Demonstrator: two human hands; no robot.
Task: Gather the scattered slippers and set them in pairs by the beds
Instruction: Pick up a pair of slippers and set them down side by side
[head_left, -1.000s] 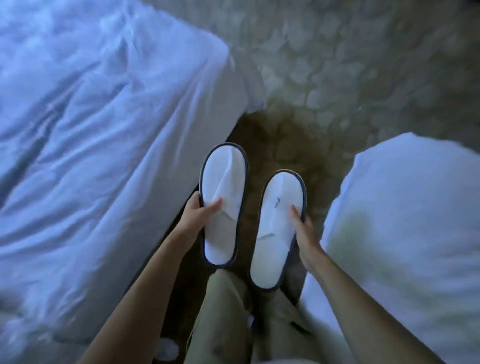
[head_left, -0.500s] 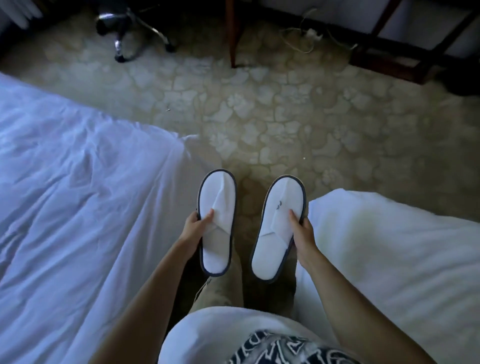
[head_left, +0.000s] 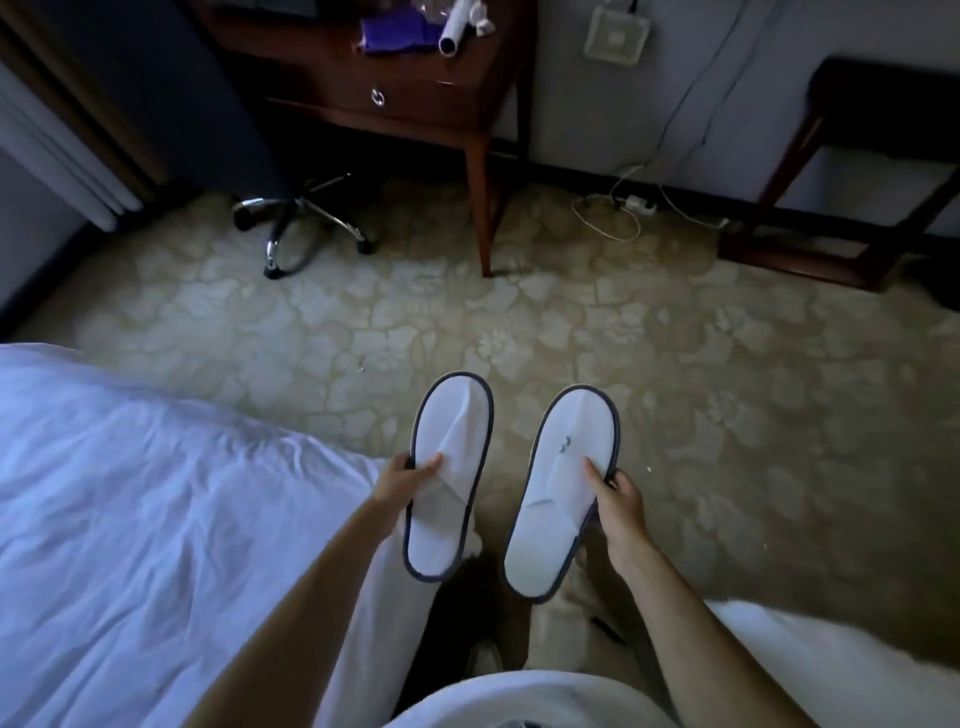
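I hold two white slippers with dark trim side by side in the air, toes pointing away from me. My left hand (head_left: 402, 480) grips the left slipper (head_left: 449, 467) at its left edge, thumb on top. My right hand (head_left: 618, 512) grips the right slipper (head_left: 563, 488) at its right edge. The left bed (head_left: 156, 519) with rumpled white sheets fills the lower left. A corner of the right bed (head_left: 841, 670) shows at the lower right. I stand in the gap between the two beds.
Patterned beige carpet (head_left: 519, 322) spreads ahead. A dark wooden desk (head_left: 405, 88) stands at the back, with an office chair base (head_left: 301, 223) to its left. A power strip and cables (head_left: 634, 208) lie by the wall. A dark wooden luggage rack (head_left: 841, 171) is at the right.
My view has lifted from the gap between the beds to the open carpet and desk. Both slippers stay in my hands and have moved past the bed ends.
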